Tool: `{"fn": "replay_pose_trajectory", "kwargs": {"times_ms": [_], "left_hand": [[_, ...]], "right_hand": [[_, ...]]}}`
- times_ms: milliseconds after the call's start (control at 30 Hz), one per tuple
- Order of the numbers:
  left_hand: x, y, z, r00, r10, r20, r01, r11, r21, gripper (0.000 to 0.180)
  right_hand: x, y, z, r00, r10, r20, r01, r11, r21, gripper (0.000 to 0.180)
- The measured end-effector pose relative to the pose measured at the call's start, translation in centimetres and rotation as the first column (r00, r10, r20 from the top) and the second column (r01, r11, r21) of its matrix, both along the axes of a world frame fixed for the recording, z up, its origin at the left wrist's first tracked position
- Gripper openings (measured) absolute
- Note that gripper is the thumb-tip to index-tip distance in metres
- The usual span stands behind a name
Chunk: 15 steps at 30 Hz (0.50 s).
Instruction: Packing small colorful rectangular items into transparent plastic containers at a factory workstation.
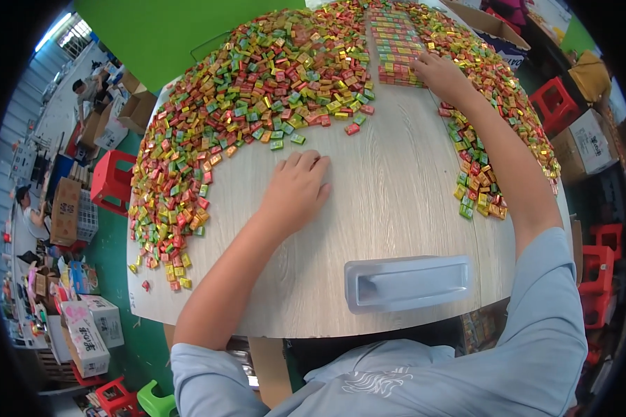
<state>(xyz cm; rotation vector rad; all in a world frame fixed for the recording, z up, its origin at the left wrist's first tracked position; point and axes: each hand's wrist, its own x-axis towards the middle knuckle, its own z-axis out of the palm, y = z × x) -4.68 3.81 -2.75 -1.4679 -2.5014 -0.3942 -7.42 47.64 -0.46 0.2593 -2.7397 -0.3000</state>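
Observation:
Small wrapped candies [285, 76] in red, yellow, green and orange lie in a wide heap over the far and left table. At the far centre, more candies stand packed in straight rows [396, 48]. My right hand [442, 78] reaches to the near right end of these rows, its bent fingers on the candies there; the fingertips are partly hidden. On bare tabletop just short of the heap rests my left hand [297, 189], fingers slightly bent and apart, with nothing visible in it. A translucent plastic tray [408, 283], long and narrow, sits near the front edge.
The pale wood-grain table [368, 201] has a curved rim. More candies [480, 177] spread down its right side. A green panel [167, 35] rises behind the heap. Red stools [113, 182] and cardboard boxes [87, 340] stand around, and other people [90, 90] are at the far left.

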Motion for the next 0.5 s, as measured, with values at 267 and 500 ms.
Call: {"fn": "replay_pose_trajectory", "kwargs": {"times_ms": [267,500], "left_hand": [[0.8,-3.2,-0.8,0.998,0.033,0.060,-0.037,0.997,0.073,0.033],[0.2,-3.4,-0.8,0.997,-0.007,0.072,-0.001,0.994,0.106,0.024]], "right_hand": [[1.1,-6.0,1.3,0.993,-0.094,-0.074,0.091,0.995,-0.032,0.034],[2.6,-12.8,-1.8,0.957,0.288,0.047,-0.275,0.943,-0.186,0.026]]}}
